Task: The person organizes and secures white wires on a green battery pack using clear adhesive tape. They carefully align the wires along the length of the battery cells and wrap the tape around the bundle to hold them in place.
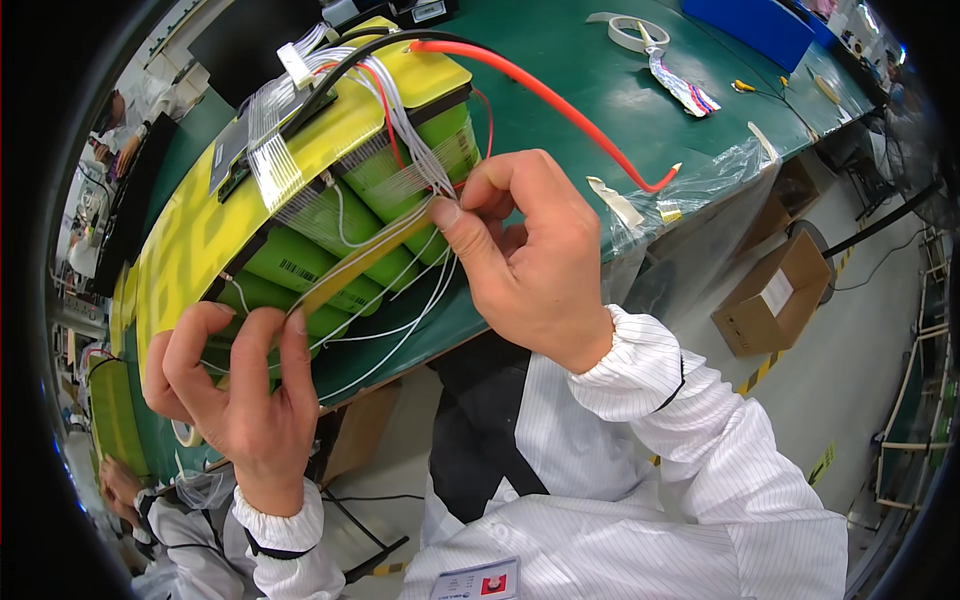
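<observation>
A battery pack (200, 235) of green cylindrical cells, with a yellow board on top, stands tilted at the left of the table. Along its near side runs a narrow amber tape strip (368, 256), stretched between my hands with thin white wires (420, 165) beside it. My left hand (240, 390) pinches the strip's lower left end between thumb and fingertips. At the upper right end, my right hand (535, 260) is closed on the strip and the wire bundle, close to the cells. Loose white wire ends hang below the strip. Clear tape crosses the pack's top and side.
A thick red cable (560, 95) arcs from the pack over the green table (560, 40). Farther back lie a tape roll (630, 35), a bundle of ribbon wire (685, 85) and a blue bin (750, 30). A cardboard box (770, 300) sits on the floor. Another person's hands (120, 485) show at lower left.
</observation>
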`<state>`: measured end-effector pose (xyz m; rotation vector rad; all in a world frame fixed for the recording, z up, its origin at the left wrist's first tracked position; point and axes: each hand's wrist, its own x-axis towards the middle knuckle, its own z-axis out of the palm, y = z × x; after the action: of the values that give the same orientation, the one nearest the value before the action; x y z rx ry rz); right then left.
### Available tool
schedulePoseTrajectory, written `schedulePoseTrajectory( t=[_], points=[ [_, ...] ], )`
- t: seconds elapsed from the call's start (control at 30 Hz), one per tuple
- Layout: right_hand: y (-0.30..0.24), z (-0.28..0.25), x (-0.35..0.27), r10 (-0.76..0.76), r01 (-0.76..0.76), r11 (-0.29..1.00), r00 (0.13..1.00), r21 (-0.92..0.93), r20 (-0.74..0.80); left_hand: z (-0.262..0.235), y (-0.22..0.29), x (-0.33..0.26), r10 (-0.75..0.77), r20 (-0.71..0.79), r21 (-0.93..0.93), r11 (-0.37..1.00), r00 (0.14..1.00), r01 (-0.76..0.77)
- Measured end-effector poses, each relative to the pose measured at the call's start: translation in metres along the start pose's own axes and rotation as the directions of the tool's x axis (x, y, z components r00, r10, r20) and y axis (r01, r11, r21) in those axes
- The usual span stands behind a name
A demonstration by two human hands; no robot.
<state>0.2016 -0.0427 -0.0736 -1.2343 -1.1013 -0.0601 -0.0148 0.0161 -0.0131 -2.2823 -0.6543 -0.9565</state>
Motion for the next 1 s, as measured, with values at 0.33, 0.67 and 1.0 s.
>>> schedulePoseTrajectory(
  t=[0.33, 0.67, 1.0],
  points=[
    [-0.004, -0.002, 0.004, -0.172, 0.168, 0.979, 0.985, -0.116, -0.028, -0.004, 0.008, -0.002, -0.089, -0.031, 0.021, 0.996, 0.996, 0.09],
    [-0.01, 0.006, 0.007, -0.486, 0.516, 0.855, 0.834, -0.058, 0.261, -0.015, 0.024, -0.012, -0.499, -0.002, -0.253, 0.838, 0.866, 0.483],
    [-0.01, 0.021, 0.013, -0.536, 0.575, 0.81, 0.805, -0.112, 0.254, 0.004, 0.024, -0.004, -0.546, -0.052, -0.29, 0.809, 0.836, 0.511]
  ],
)
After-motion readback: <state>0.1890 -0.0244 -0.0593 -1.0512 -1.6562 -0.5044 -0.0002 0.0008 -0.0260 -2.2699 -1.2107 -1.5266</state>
